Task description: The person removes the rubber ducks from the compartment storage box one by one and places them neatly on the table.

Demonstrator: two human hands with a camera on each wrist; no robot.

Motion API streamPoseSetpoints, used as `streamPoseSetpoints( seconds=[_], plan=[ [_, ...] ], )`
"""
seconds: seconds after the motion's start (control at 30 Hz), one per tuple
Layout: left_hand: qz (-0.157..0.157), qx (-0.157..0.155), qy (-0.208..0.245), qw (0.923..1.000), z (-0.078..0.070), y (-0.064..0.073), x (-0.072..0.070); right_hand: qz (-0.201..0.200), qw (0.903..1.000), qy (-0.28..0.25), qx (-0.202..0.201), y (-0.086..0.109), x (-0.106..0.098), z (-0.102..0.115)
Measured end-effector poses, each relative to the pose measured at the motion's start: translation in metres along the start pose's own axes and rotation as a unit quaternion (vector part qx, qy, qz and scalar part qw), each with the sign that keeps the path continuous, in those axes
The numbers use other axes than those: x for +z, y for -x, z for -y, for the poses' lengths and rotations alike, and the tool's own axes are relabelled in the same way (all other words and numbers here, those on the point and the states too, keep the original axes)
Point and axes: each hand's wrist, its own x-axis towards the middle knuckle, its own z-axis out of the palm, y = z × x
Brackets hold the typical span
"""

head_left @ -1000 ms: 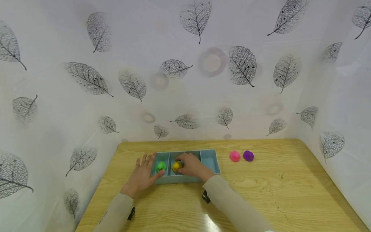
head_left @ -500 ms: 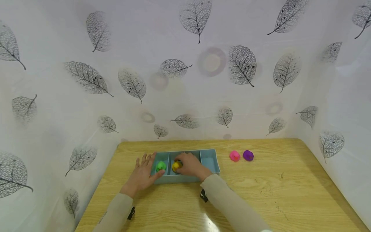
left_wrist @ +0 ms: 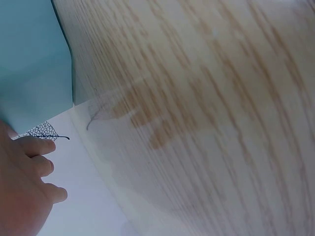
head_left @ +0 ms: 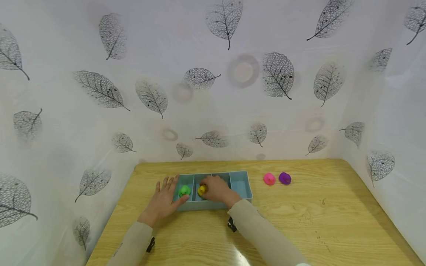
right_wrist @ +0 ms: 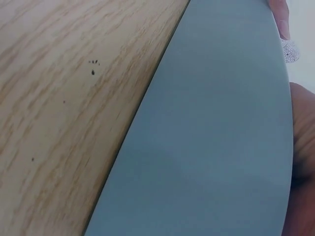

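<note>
Little round yellow duck (head_left: 201, 190) inside the blue box (head_left: 240, 185)
I see the right hand (head_left: 218, 189) pinching it; the left hand (head_left: 163, 200), fingers spread, touches the box.

Tray (head_left: 240, 187) on table (head_left: 299, 229), ducks (head_left: 184, 190) inside, ducks (head_left: 269, 179) right

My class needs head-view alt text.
A right hand grips a yellow toy duck in a divided blue tray; the left hand touches its left end, where a green duck sits. A pink duck and purple duck sit on the table at right.
</note>
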Motion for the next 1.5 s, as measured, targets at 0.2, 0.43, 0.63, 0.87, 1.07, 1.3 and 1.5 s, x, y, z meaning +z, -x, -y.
streamPoseSetpoints(
  seconds=[0.2,0.43,0.63,0.87,1.07,1.3,1.5],
  plan=[
    [0.000,0.002,-0.003,1.0000,0.001,-0.001,0.001,0.002,1.0000,0.006,0.004,-0.003,0.002,-0.001],
    [0.002,-0.001,0.000,1.0000,0.001,-0.001,0.001,-0.001,0.9999,0.009,0.007,-0.002,-0.002,0.002],
    [0.003,-0.001,0.000,1.0000,0.001,-0.001,0.002,-0.003,0.9999,0.010,0.001,0.001,-0.002,0.004],
    [0.001,0.001,-0.005,1.0000,0.002,0.000,0.003,0.000,0.9998,0.019,0.000,0.001,-0.002,0.004],
    [0.000,0.001,-0.004,1.0000,0.001,0.000,0.002,0.007,0.9994,0.033,0.011,0.000,-0.003,0.006],
    [0.000,0.002,-0.007,1.0000,0.000,0.001,0.000,-0.004,0.9981,0.062,-0.007,0.003,-0.007,0.006],
    [-0.007,0.005,-0.012,0.9999,-0.001,0.000,-0.002,-0.026,0.9978,0.058,-0.023,0.005,-0.011,0.006]
  ],
)
